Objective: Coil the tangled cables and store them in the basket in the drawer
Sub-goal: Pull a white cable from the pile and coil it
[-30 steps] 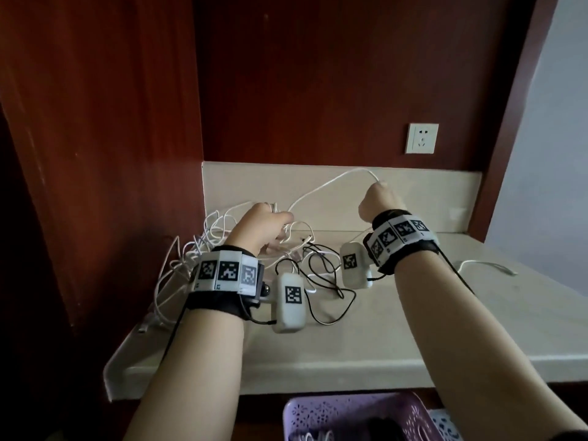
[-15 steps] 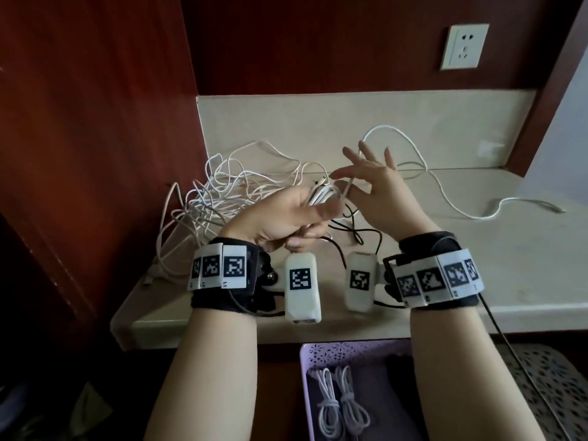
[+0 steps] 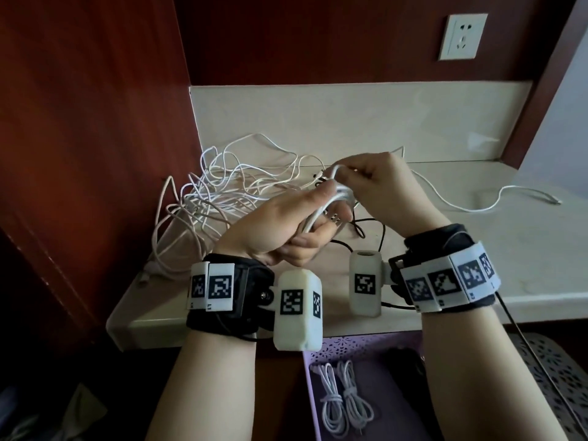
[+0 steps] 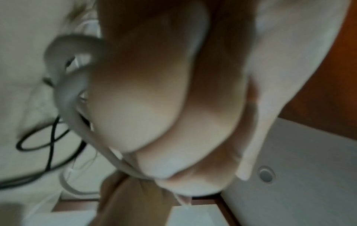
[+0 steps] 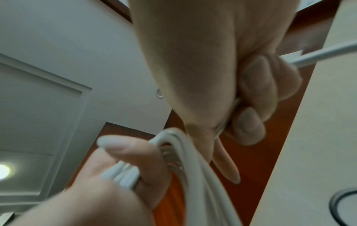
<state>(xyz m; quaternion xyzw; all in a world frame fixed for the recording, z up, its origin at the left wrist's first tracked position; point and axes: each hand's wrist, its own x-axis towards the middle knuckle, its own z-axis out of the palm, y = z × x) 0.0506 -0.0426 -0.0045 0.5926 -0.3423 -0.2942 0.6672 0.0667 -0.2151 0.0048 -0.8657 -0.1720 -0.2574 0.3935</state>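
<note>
My left hand (image 3: 296,218) grips a bundle of white cable loops (image 3: 331,198) above the counter. The same loops (image 5: 183,154) run past the left thumb in the right wrist view. My right hand (image 3: 378,183) pinches the free run of this white cable (image 5: 318,55) right at the bundle's top. That run trails right across the counter to its plug (image 3: 556,202). A tangle of white cables (image 3: 222,189) lies at the back left. A black cable (image 3: 359,230) lies under my hands. Two coiled white cables (image 3: 343,405) lie in the purple basket (image 3: 359,342) below the counter edge.
The beige counter (image 3: 509,256) ends at a red-brown wooden panel on the left and a beige backsplash behind. A wall socket (image 3: 463,36) sits above on the right. A dark object (image 3: 404,370) lies in the basket beside the coils.
My right hand came down from its raised pull and its spread fingers closed on the cable at the bundle. The left hand rose towards me with the loops.
</note>
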